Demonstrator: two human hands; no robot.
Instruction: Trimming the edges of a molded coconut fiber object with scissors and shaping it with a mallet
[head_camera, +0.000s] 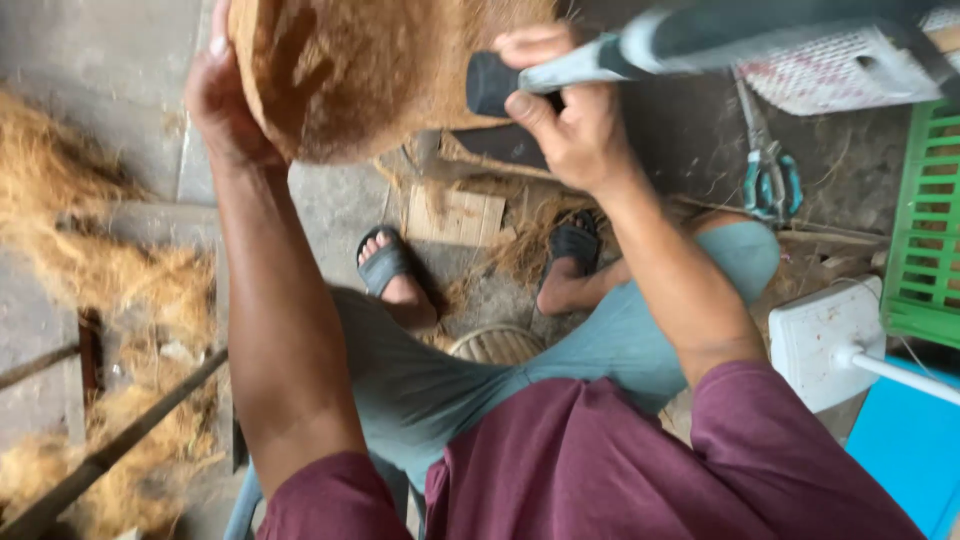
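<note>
Left hand (225, 95) cups the brown fibre mass (370, 70) held up before the knees, right hand (565, 115) clenched on a grey tool's black-ended handle (510, 80); a slip could strike left fingers.

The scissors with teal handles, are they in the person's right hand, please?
No, the scissors lie on the floor, while the right hand grips a black-handled tool.

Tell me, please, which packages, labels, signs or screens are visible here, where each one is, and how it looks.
No packages, labels, signs or screens show in this view.
Nearest such things: a green plastic crate at the right edge, with slatted sides.
A white plastic base with a white pole, at lower right, plain surface.
A flat piece of wood on the floor between the feet, pale and unmarked.
</note>
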